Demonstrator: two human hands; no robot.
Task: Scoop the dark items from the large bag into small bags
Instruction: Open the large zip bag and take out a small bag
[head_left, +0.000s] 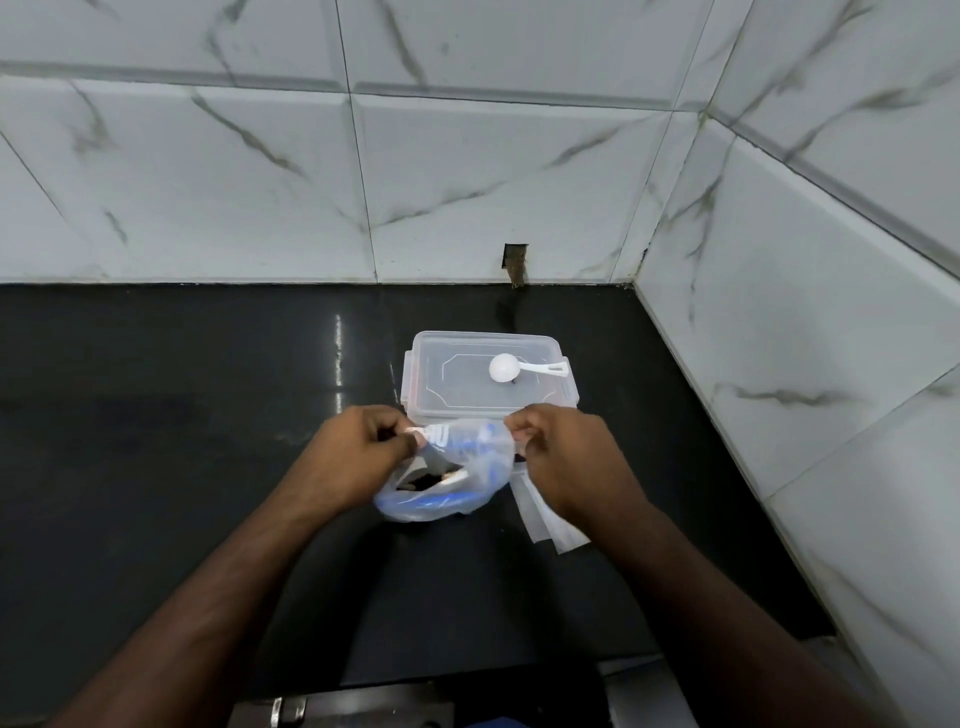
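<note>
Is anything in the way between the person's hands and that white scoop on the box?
Nothing blocks the scoop; it lies in the open on the box lid. But the left hand and right hand each pinch the bag, so one must let go first.

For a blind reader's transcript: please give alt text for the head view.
Both hands, left hand and right hand, pinch open a clear plastic bag on a black counter. Behind it, a white scoop lies on a lidded clear container.
</note>
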